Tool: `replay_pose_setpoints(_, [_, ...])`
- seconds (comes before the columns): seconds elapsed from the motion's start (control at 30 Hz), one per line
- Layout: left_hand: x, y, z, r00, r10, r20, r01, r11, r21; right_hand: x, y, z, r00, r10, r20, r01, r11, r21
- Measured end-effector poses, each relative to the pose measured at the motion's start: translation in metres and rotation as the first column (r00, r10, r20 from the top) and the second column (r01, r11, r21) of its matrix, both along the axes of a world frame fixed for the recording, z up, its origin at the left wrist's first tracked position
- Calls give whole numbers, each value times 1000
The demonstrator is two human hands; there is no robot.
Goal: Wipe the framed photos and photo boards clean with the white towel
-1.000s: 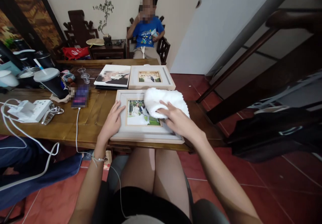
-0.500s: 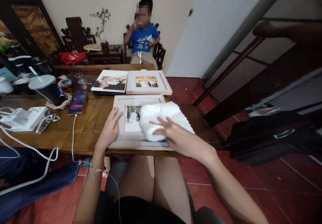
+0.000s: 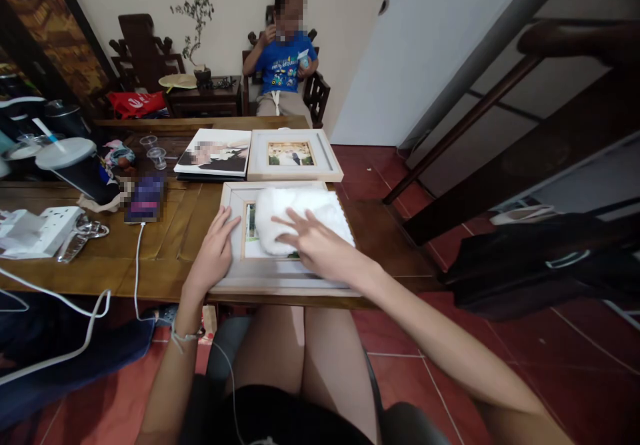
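A pale picture frame (image 3: 233, 268) lies flat near the table's front edge. My left hand (image 3: 215, 251) rests on the frame's left side, fingers stretched out and not wrapped round it. A folded white fluffy towel (image 3: 305, 201) covers most of the photo inside the frame. My right hand (image 3: 323, 245) presses the towel down with its fingers somewhat apart, holding it against the frame. Only a strip at the photo's left and a little of its lower edge show; the right fingertips partly sink into the towel.
Behind lie a second framed photo (image 3: 290, 155) and a photo panel (image 3: 215, 155). To the left are a phone (image 3: 145, 198) on a cable, a lidded cup (image 3: 75, 168), small plastic cups (image 3: 157, 158) and a power strip (image 3: 47, 228). A person (image 3: 284, 65) sits across the table (image 3: 175, 258).
My right hand has slid the towel left and away from me, over the photo. My left hand stays on the frame's left side. The whole view has shifted slightly.
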State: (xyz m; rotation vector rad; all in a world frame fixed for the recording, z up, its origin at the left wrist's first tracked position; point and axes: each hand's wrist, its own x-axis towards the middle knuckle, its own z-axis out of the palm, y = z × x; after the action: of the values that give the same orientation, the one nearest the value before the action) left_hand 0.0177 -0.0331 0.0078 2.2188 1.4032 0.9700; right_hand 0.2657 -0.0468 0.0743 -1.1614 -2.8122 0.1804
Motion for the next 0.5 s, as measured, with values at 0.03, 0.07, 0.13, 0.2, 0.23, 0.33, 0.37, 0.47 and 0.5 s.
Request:
replay_pose_setpoints(0.03, [0,0,0,1000,-3,-1,3,1000,1,-5,13,-1,999,-30,32,28,998,50])
replay_pose_setpoints(0.07, [-1,0,0,1000,-5,-2,5,1000,3,-10,25,-2,997,-56,61,50,995,92])
replay_pose_setpoints(0.13, [-1,1,0,1000,-4,4,4,1000,5,-25,42,-4,989,-86,121,71,990,121])
replay_pose_setpoints(0.2, [-1,1,0,999,14,30,-14,1000,1,-40,46,-5,979,-85,187,72,995,75])
replay_pose_setpoints(0.23, [0,1,1,998,27,48,-27,1000,-5,-47,43,-4,974,-73,215,67,997,34])
replay_pose_setpoints(0.33, [3,-1,4,989,83,122,-79,996,-38,-57,13,3,972,7,236,13,996,-85])
replay_pose_setpoints(0.37, [4,-2,5,983,102,150,-95,994,-51,-56,0,6,973,58,225,-31,992,-120])
replay_pose_setpoints(0.47, [8,-5,9,962,135,239,-120,990,-77,-49,-33,12,961,205,185,-166,964,-207])
replay_pose_setpoints(0.5, [9,-5,10,955,133,264,-116,990,-79,-48,-39,12,958,228,173,-189,958,-217])
